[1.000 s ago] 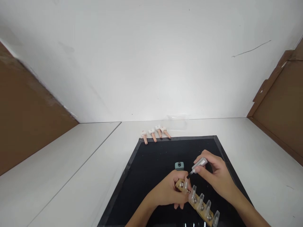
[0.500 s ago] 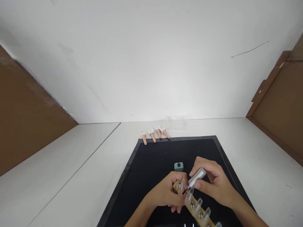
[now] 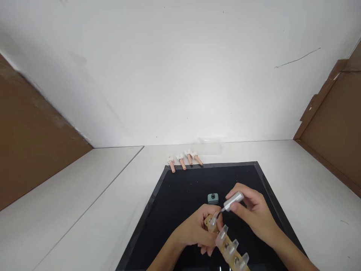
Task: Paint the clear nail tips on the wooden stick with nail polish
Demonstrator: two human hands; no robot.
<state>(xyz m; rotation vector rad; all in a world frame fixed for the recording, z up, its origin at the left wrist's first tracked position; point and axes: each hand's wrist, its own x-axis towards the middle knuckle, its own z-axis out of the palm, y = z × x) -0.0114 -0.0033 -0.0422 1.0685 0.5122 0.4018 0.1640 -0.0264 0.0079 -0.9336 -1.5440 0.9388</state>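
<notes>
My left hand (image 3: 199,227) is closed around the upper end of a yellowish strip (image 3: 228,254), which slants down to the lower right. Several clear nail tips (image 3: 221,235) stand up along the strip. Between the thumb and fingers of my right hand (image 3: 255,212) is a nail polish brush (image 3: 234,200) with a silver cap handle. Its dark bristle end reaches the clear tip nearest the strip's upper end, beside my left fingers. Just beyond my hands, a teal polish bottle (image 3: 213,198) stands on the black mat with its round dark neck uncapped.
Several small bottles (image 3: 182,162) with pinkish long caps and white bodies lie at the far left edge of the black mat (image 3: 183,192). Behind them is a flat transparent sheet (image 3: 210,146) on the white table. Brown panels (image 3: 335,124) flank the table.
The brush has moved up and left, from between the tips to the tip at the strip's upper end, and its handle lies flatter. The strip has shifted slightly left in my left hand.
</notes>
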